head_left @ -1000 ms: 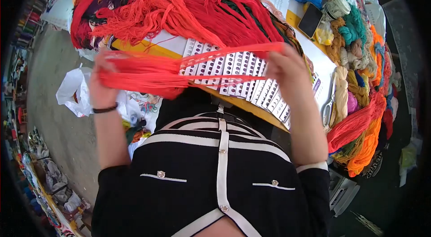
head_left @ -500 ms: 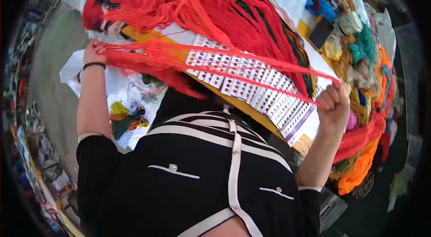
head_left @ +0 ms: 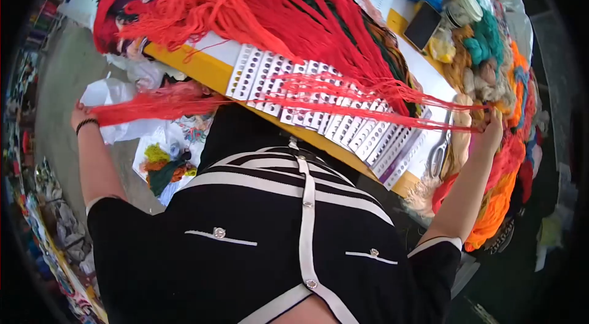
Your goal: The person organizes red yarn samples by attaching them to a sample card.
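Note:
My left hand (head_left: 81, 117), a dark band at its wrist, is closed on one end of a loose bundle of red yarn (head_left: 153, 107) at the left. The bundle's frayed end hangs near the table edge. Far to the right, my right hand (head_left: 491, 128) pinches thin red strands (head_left: 368, 112) that trail leftward over printed cards (head_left: 322, 100) with rows of dark dots. A gap shows between the two lots of yarn. Behind them, a large heap of red yarn hanks (head_left: 264, 11) covers the table.
Scissors (head_left: 438, 157) lie near the table's right corner. A dark phone (head_left: 422, 25) and a jar (head_left: 463, 10) are at the upper right, beside piled coloured yarn (head_left: 485, 42). Orange yarn (head_left: 500, 213) hangs at the right. White bags and yarn scraps (head_left: 162, 167) lie lower left.
My hands have moved farther apart, left hand outward and down, right hand outward. The red yarn stretched between them has come apart into two lots. The scissors have come into view.

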Demonstrator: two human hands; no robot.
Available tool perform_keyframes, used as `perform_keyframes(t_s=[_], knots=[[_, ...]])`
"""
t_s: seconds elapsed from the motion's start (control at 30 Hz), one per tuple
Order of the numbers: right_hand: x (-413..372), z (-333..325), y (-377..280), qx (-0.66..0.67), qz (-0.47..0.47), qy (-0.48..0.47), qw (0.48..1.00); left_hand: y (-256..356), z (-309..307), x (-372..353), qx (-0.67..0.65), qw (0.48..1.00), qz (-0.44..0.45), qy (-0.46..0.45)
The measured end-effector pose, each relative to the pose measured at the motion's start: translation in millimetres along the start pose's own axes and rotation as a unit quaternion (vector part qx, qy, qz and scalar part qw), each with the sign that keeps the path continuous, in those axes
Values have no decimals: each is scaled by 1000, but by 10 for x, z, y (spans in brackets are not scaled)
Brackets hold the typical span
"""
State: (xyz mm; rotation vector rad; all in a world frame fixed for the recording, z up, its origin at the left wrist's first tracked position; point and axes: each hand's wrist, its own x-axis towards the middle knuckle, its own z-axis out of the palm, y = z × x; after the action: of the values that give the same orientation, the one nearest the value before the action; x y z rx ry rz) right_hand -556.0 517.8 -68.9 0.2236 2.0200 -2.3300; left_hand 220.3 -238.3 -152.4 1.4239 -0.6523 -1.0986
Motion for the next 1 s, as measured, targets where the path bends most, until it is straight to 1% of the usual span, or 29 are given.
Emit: perform_keyframes(t_s=[0.03,0.07,0.1,0.13,0.17,0.2,0.23,0.27,0.3,0.33,0.37,0.4,0.43,0.47,0.53,0.57,0.6,0.63,0.67,0.7,0.73,0.77,0.8,0.83,0.87,0.9,0.93,0.97,1.0], knots=[[-53,73,-69,-42,-47,-14,998,64,81,-338,-25,999,-12,-36],[-386,350,-196,-106,-57,-40,992,54,165,-691,-51,996,-23,-69],[-766,682,-246,-169,-65,-67,981,-19,300,-1209,-97,980,-80,-157],[-918,872,-153,-190,-74,-133,970,-113,461,-1740,-142,950,-134,-242],[-1196,1088,-110,-283,-91,-200,934,-193,625,-2210,-112,922,-212,-304],[-1491,1292,95,-223,-39,-313,922,-228,826,-2919,-118,899,-255,-336],[-1662,1491,326,-268,-73,-460,844,-406,948,-3284,-72,883,-201,-418],[-2024,1616,547,-159,3,-519,840,-207,1109,-3764,31,771,-245,-586],[-2365,1825,543,-290,-104,-579,755,-613,1102,-3741,-18,776,-264,-573],[-2636,1984,476,-327,-134,-641,682,-359,1242,-4355,24,783,-301,-544],[-2784,2079,494,-317,-194,-669,643,-595,1246,-4267,5,645,-383,-662],[-2898,2157,507,-308,-253,-690,604,-492,1333,-4593,58,629,-266,-728],[-2964,2193,488,-316,-282,-683,595,-613,1378,-4702,164,619,-174,-748],[-2945,2213,506,-336,-302,-674,585,-465,1486,-5020,211,651,-161,-711],[-2904,2210,312,-303,-308,-667,607,-614,1592,-5125,207,625,-117,-744],[-2910,2181,237,-300,-335,-612,651,-621,1617,-5099,204,630,-109,-742],[-2900,2165,212,-298,-341,-613,647,-590,1638,-5105,234,616,-91,-747],[-2885,2136,199,-270,-328,-601,677,-579,1656,-5118,265,599,-77,-752],[-2866,2108,195,-241,-314,-586,707,-624,1673,-5119,263,599,-74,-752],[-2847,2095,235,-249,-341,-577,700,-620,1686,-5156,239,601,143,-749],[-2835,2079,229,-251,-340,-575,700,-609,1691,-5194,203,574,351,-712],[-2825,2062,205,-271,-346,-577,688,-607,1631,-5254,193,602,356,-688],[-2814,2035,185,-295,-349,-577,677,-600,1613,-5256,191,599,349,-695],[-2799,2014,236,-307,-337,-570,684,-589,1624,-5236,163,593,368,-698],[-2775,1979,337,-170,-233,-621,729,-609,1632,-5242,131,585,378,-705],[-2740,1911,378,-26,-126,-642,756,-662,1624,-5254,148,583,361,-712],[-2745,1833,244,81,83,-647,754,-718,1627,-5249,165,578,345,-721],[-2658,1769,252,235,188,-640,707,-727,1648,-5245,158,576,298,-745],[-2553,1665,186,295,228,-632,679,-714,1654,-5256,153,572,251,-766]])
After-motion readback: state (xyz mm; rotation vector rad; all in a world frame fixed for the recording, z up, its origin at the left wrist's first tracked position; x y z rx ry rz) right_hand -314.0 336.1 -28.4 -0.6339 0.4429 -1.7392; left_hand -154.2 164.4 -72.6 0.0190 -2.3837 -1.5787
